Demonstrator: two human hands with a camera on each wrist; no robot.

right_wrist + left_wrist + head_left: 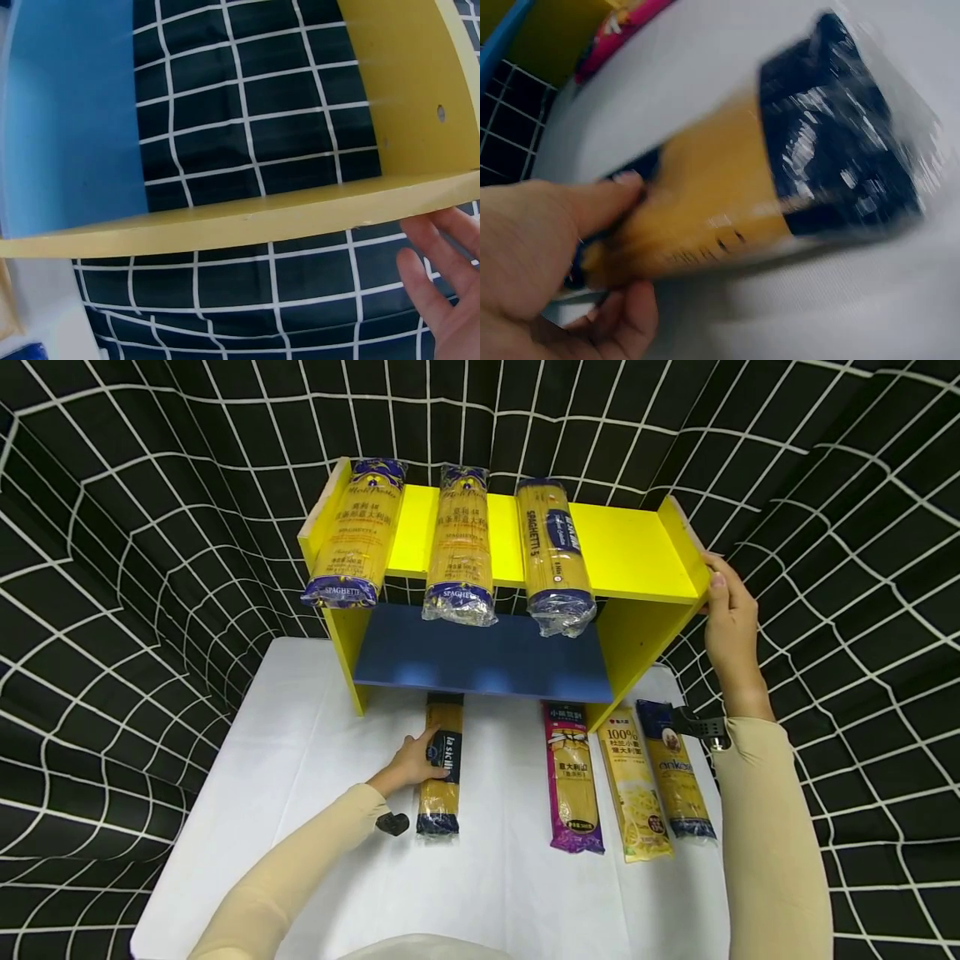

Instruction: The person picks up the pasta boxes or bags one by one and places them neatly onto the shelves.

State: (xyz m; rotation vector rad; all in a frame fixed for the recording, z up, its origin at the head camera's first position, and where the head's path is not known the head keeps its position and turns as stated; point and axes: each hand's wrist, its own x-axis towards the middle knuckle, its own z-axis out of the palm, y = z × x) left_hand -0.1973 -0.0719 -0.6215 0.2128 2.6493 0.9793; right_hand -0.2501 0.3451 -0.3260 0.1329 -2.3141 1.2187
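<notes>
My left hand (412, 762) grips a spaghetti pack with a dark label (448, 756) by its middle, at the lower front of the shelf. In the left wrist view the thumb and fingers of the left hand (562, 262) pinch both edges of the pack (712, 172), whose dark end points away. My right hand (731, 631) rests against the outer right side of the yellow shelf (626, 552), near its top. In the right wrist view the fingertips of the right hand (450, 285) touch the edge of the yellow side panel (247, 225).
Three spaghetti packs (352, 535), (459, 543), (555, 547) lie on the top yellow board. Below is a blue board (480, 652). On the white table (315, 885), a pink pack (573, 777), a pale yellow pack (633, 785) and a blue-ended pack (678, 772) lie at the right.
</notes>
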